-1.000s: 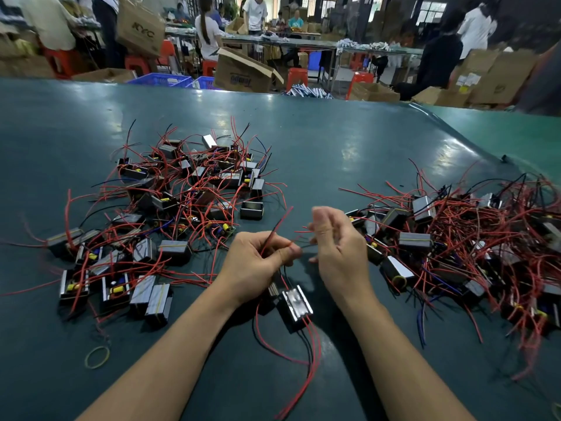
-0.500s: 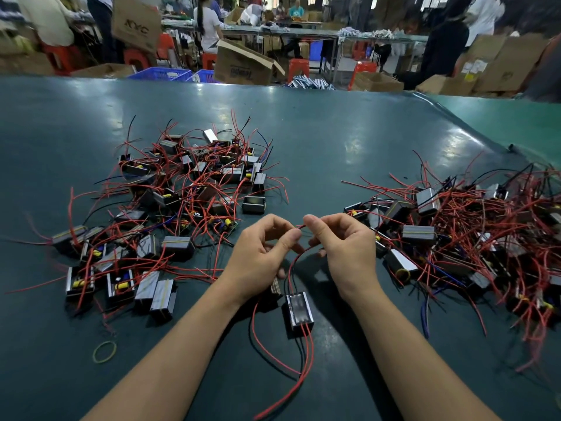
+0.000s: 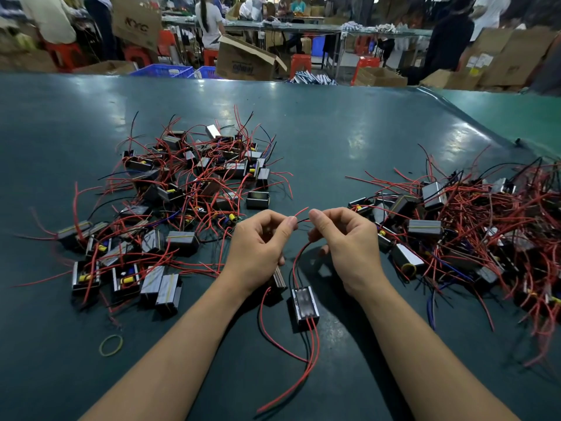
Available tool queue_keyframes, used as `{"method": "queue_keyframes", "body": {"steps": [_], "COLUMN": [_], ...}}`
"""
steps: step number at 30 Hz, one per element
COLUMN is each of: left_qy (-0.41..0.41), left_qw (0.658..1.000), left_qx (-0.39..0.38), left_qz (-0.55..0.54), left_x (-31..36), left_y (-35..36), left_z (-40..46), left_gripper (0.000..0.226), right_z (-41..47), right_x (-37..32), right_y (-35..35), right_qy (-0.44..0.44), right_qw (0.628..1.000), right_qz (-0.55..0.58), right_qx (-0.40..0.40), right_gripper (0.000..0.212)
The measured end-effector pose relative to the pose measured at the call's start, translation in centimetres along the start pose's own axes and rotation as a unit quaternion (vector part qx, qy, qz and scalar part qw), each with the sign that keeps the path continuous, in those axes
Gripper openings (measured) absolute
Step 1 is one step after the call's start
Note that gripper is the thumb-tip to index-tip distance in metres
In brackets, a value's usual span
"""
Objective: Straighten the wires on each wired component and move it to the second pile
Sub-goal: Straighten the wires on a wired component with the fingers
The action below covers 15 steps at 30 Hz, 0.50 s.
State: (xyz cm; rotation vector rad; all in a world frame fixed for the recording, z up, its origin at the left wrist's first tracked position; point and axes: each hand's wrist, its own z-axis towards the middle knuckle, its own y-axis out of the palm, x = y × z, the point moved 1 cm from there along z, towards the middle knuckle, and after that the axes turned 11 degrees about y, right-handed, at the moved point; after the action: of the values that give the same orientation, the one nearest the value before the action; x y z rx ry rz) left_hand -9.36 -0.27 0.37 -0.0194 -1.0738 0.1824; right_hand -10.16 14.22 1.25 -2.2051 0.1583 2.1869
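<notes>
Your left hand [image 3: 258, 247] and right hand [image 3: 346, 244] both pinch the red wire [image 3: 299, 253] at centre frame; draw apart gently, keeping the component [image 3: 304, 305] flat on the tabletop [image 3: 334, 141].

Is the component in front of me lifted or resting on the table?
Resting: the component lies on the table; both hands pinch only its wires.

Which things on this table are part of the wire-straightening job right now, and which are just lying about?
In the job:
left hand and right hand, both pinching the wires
component being worked on
left pile
right pile

Lying about:
rubber band on the table
cardboard boxes and blue crates behind
</notes>
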Motion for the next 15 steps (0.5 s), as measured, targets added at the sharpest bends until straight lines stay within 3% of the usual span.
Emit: {"method": "queue_keyframes", "body": {"steps": [15], "left_qy": [0.046], "left_qw": [0.998], "left_qx": [0.016], "left_qz": [0.041], "left_x": [-0.22], "left_y": [-0.04], "left_z": [-0.29], "left_gripper": [0.017], "right_z": [0.41], "right_x": [0.14], "right_y": [0.06], "right_qy": [0.026], "right_qw": [0.998], "right_qz": [0.029], "right_qx": [-0.052], "right_gripper": [0.017]}}
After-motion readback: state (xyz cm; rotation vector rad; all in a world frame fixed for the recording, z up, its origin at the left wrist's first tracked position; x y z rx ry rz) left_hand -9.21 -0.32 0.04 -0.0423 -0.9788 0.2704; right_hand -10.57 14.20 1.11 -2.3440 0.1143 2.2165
